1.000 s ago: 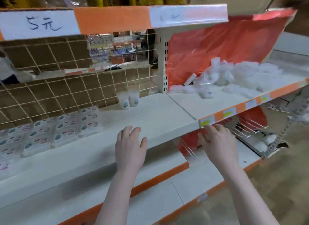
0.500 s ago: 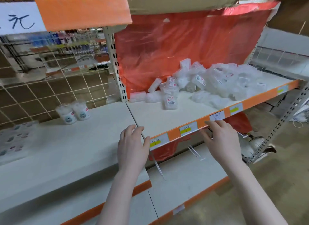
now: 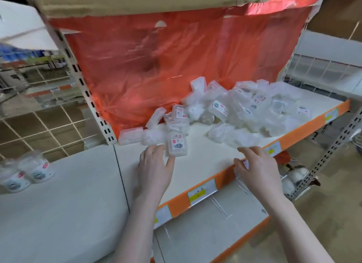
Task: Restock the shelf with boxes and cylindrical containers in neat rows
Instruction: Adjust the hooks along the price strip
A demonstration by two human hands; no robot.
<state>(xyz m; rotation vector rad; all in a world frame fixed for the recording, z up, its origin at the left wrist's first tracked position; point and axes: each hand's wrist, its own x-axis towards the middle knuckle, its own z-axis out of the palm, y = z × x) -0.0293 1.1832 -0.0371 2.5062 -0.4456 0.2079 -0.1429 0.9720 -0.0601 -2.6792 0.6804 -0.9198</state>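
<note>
Left hand (image 3: 154,165) fingers straight, relaxed, tips touching clear plastic box (image 3: 177,143) at near end of heap (image 3: 244,110) on white shelf (image 3: 205,165); right hand (image 3: 256,165) fingers spread, holding nothing, over shelf's orange edge (image 3: 221,180); two cylindrical containers (image 3: 25,170) far left

White shelf boards (image 3: 58,204) with orange front edges (image 3: 305,129) carrying price tags (image 3: 201,194). Perforated uprights: one left of centre (image 3: 88,98), a grey one at right (image 3: 333,151). Red plastic sheet (image 3: 176,67) hangs as the back of the right bay; torn cardboard (image 3: 137,0) above it. Wire grid (image 3: 45,123) backs the left bay, blurred aisle shelves (image 3: 33,59) visible through it. Lower shelf (image 3: 215,223) has thin white hooks (image 3: 219,207). Tan floor (image 3: 333,213) at right. Another wire rack (image 3: 323,69) far right. Light soft, even.
</note>
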